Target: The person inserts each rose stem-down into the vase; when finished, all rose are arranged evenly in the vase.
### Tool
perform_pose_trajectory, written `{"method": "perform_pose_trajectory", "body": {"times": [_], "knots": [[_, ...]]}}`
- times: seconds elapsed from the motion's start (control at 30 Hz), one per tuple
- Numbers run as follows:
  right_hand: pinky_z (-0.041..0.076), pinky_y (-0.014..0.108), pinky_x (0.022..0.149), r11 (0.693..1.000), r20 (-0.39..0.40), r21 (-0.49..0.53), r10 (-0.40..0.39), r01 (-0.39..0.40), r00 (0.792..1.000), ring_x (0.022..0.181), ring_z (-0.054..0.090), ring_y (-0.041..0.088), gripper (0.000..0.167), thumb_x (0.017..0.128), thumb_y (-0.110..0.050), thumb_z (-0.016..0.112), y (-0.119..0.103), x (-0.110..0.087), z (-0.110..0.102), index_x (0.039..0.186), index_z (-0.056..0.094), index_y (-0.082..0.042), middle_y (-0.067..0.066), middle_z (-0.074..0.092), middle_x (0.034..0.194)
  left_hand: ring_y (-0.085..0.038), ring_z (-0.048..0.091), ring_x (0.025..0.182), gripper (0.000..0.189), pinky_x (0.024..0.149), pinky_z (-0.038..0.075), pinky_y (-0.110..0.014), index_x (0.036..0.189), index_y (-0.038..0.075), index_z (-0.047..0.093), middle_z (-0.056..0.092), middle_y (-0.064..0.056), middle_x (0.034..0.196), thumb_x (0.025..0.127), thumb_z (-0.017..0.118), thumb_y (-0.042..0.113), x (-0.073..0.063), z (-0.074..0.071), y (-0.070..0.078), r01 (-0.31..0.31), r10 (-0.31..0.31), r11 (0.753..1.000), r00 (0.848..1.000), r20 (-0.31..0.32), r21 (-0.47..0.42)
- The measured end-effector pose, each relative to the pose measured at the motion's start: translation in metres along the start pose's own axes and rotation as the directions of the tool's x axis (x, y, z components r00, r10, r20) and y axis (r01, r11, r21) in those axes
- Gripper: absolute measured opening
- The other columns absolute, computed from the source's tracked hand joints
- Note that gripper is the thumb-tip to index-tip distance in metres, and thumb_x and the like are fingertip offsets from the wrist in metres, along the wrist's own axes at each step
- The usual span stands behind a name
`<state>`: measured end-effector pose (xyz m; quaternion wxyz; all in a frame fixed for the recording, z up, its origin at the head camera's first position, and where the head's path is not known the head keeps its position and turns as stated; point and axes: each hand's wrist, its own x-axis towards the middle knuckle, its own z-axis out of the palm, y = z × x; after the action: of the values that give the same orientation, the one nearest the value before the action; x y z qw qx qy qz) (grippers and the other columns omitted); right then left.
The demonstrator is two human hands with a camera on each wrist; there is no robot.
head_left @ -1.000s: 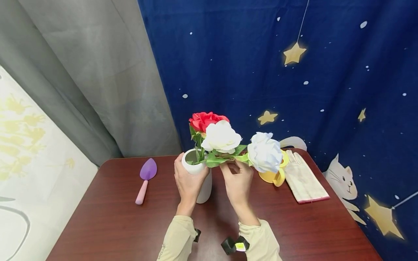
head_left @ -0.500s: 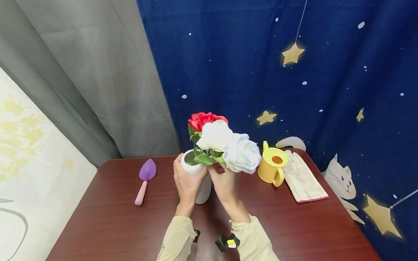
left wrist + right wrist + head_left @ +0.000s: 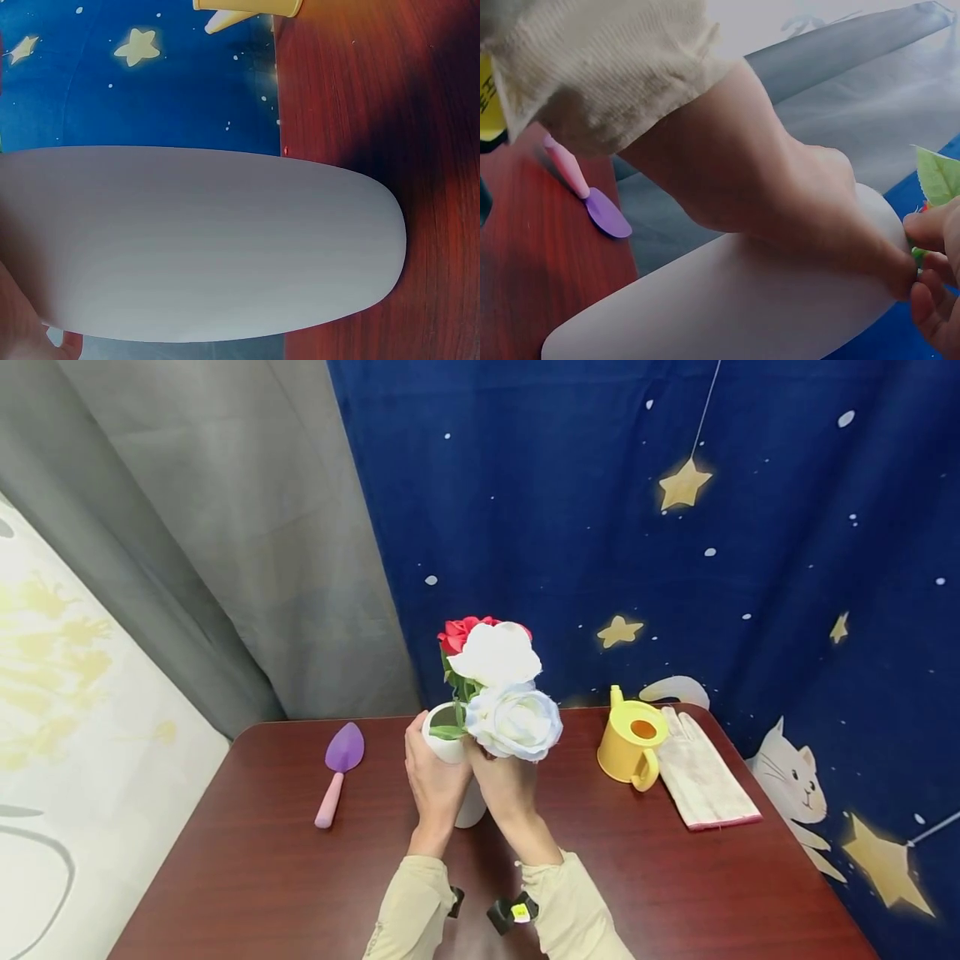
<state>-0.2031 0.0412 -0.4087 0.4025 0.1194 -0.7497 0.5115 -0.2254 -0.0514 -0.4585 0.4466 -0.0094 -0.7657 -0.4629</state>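
Note:
A tall white vase [image 3: 471, 812] stands on the table, its mouth facing up. My left hand [image 3: 437, 781] grips it near the neck; in the left wrist view the smooth vase body [image 3: 202, 240] fills the middle. Right at the rim, my right hand [image 3: 508, 787] pinches the green stem [image 3: 919, 253] of a pale blue rose [image 3: 516, 720]. That bloom leans toward me and covers part of the right fingers. Behind it a white flower [image 3: 495, 653] and a red flower [image 3: 459, 635] rise from the vase. The stem's lower end is hidden.
To the left lies a small trowel [image 3: 338, 772] with a purple blade and pink handle. A yellow watering can [image 3: 622, 752] stands on the right, beside a cream glove [image 3: 701, 772]. The reddish-brown table [image 3: 262, 877] meets grey and blue curtains [image 3: 525, 485] at its back edge.
My right hand has brought the pale blue rose leftward to the vase mouth, and its bloom has swung upright, now overlapping the white flower. The left hand keeps its hold on the vase.

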Motion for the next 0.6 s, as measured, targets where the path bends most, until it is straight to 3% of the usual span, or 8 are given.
{"method": "perform_pose_trajectory", "body": {"times": [0.37,0.6], "knots": [[0.047,0.04,0.08,0.991,0.026,0.082,0.105,-0.107,0.994,0.095,0.059,0.022,0.05,0.069,-0.013,0.08,0.0039,-0.0047,-0.0038,0.11,0.056,0.001,0.011,0.061,0.102,-0.025,0.052,0.101,0.072,0.081,0.041,-0.045,0.125,0.002,0.046,0.053,-0.01,0.114,0.066,0.078,0.029,0.0002,0.0002,0.0025,0.028,-0.028,1.0,0.999,0.025,-0.012],[0.045,0.037,0.084,0.95,0.017,0.242,0.201,-0.199,0.979,0.096,0.057,0.019,0.051,0.07,-0.011,0.079,0.0009,-0.004,-0.0034,0.113,0.054,0.0,0.009,0.06,0.105,-0.025,0.053,0.1,0.073,0.081,0.042,-0.043,0.125,0.003,0.046,0.053,-0.01,0.114,0.066,0.078,0.031,0.0007,0.0003,0.0021,0.034,-0.034,0.999,0.999,0.025,-0.022]]}}
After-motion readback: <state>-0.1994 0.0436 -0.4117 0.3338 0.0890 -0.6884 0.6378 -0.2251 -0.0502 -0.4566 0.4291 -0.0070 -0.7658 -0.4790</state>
